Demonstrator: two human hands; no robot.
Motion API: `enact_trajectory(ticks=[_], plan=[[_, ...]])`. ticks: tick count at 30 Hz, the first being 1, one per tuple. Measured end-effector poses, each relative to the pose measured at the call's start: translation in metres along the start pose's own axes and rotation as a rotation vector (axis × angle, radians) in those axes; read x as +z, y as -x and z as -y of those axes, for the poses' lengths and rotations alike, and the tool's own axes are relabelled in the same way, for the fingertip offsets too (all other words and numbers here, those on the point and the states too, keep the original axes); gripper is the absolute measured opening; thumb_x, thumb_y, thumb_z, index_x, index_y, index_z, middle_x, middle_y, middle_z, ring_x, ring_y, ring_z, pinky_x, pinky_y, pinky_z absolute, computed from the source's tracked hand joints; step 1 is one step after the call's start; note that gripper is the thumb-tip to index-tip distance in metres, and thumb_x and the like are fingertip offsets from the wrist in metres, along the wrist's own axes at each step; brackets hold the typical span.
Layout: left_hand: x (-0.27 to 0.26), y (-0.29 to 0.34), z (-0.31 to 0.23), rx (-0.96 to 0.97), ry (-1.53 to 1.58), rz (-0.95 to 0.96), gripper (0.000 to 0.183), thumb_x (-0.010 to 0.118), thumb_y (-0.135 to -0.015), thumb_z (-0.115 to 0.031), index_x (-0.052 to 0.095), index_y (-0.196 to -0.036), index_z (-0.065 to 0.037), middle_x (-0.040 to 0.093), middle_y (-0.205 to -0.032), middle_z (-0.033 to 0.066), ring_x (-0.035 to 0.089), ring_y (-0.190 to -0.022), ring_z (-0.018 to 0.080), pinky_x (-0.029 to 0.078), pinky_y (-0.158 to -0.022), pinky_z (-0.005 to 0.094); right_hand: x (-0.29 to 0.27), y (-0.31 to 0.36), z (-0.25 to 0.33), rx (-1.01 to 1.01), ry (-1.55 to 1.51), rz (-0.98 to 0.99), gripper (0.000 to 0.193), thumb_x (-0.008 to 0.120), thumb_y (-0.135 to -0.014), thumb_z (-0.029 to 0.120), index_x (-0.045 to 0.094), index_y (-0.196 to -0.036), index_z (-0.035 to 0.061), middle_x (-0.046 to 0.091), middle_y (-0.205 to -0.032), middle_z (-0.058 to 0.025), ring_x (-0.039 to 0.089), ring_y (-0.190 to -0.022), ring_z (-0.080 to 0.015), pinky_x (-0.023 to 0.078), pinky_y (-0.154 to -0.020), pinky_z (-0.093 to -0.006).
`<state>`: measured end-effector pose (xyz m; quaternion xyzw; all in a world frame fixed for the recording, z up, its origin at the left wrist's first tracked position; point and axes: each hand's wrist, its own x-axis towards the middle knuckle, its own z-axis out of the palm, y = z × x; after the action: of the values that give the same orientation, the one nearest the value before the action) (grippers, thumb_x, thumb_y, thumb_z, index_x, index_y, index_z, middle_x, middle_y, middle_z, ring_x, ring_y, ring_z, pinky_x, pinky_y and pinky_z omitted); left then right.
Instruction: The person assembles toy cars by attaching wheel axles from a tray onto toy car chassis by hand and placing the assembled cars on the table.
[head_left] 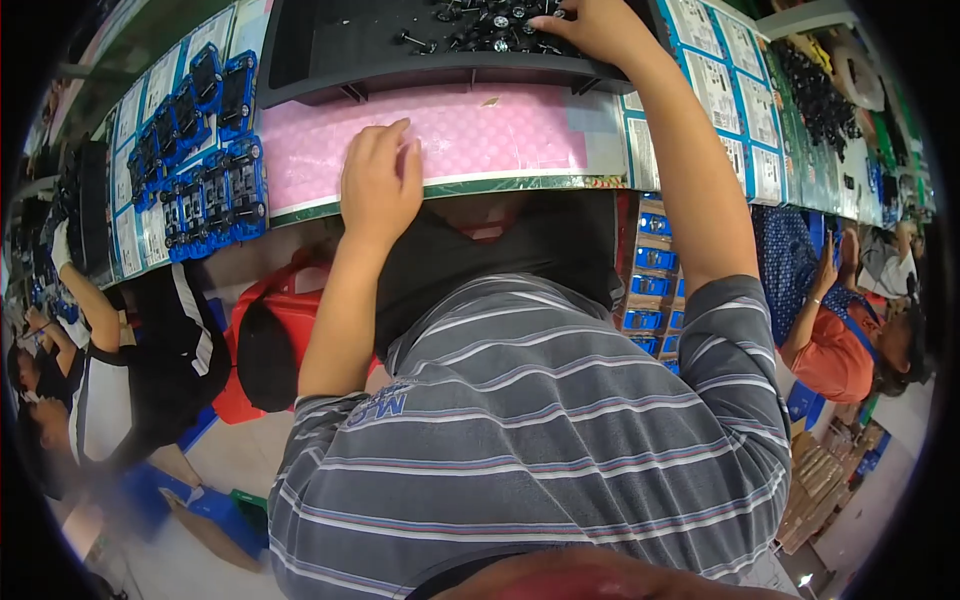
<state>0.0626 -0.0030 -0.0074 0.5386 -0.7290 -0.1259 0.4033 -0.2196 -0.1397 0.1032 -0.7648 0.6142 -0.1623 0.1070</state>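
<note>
My right hand (598, 32) reaches into a black tray (345, 50) at the far edge of the view. Its thumb and finger close around a small wheel-and-axle piece in a loose pile of axles (480, 38) with black wheels and shiny hubs; the grip is partly hidden. My left hand (384, 190) is over the near edge of a pink patterned mat (490, 140), below the tray. Its fingers are stretched out and slightly apart, with nothing in them.
Several blue and black toy car bases (230, 190) stand in rows on the left of the bench. Printed sheets (715, 75) line the right side. A red stool (310, 300) stands at lower left. Boxed blue parts (650, 290) lie beside my right arm. Other people sit on both sides.
</note>
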Motion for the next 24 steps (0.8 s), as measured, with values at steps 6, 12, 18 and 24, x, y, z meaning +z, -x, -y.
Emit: enact_trajectory(ticks=[6,12,18,24], plan=[[0.004,0.004,0.013,0.114,-0.144,-0.011,0.02,0.064,-0.088,-0.011,0.068,-0.105,-0.003,0.062,-0.096,0.0115,0.06,-0.089,0.0324,0.049,-0.08,0.0418,0.001,0.006,-0.039,0.063,-0.192,-0.049,0.024,0.075,-0.087,0.021,0.074,-0.085,-0.0027,0.07,-0.075,-0.0199,0.067,-0.068,-0.0289,0.052,-0.066,-0.0383],[0.012,0.0,-0.002,0.179,-0.222,0.023,0.018,0.063,-0.088,-0.011,0.069,-0.104,-0.005,0.061,-0.093,0.0104,0.06,-0.087,0.0305,0.048,-0.076,0.0405,-0.021,0.045,-0.062,0.115,-0.256,-0.381,0.02,0.075,-0.087,0.014,0.072,-0.097,-0.0031,0.07,-0.084,-0.0146,0.067,-0.072,-0.0251,0.052,-0.066,-0.0357],[0.011,0.005,0.002,0.13,-0.267,0.027,0.017,0.063,-0.088,-0.011,0.069,-0.103,-0.006,0.061,-0.092,0.0104,0.061,-0.087,0.0307,0.048,-0.076,0.041,0.015,0.13,-0.108,0.167,-0.109,-0.896,0.023,0.074,-0.089,0.017,0.072,-0.103,-0.0006,0.069,-0.11,-0.0174,0.069,-0.1,-0.0254,0.056,-0.08,-0.0326],[0.015,0.002,0.005,0.188,-0.304,0.056,0.016,0.063,-0.089,-0.011,0.068,-0.104,-0.005,0.062,-0.094,0.0137,0.061,-0.088,0.0339,0.049,-0.077,0.0448,0.063,0.174,-0.158,0.221,0.154,-0.526,0.026,0.063,-0.087,-0.002,0.068,-0.113,-0.0032,0.056,-0.134,-0.0245,0.061,-0.114,-0.0408,0.047,-0.101,-0.044]])
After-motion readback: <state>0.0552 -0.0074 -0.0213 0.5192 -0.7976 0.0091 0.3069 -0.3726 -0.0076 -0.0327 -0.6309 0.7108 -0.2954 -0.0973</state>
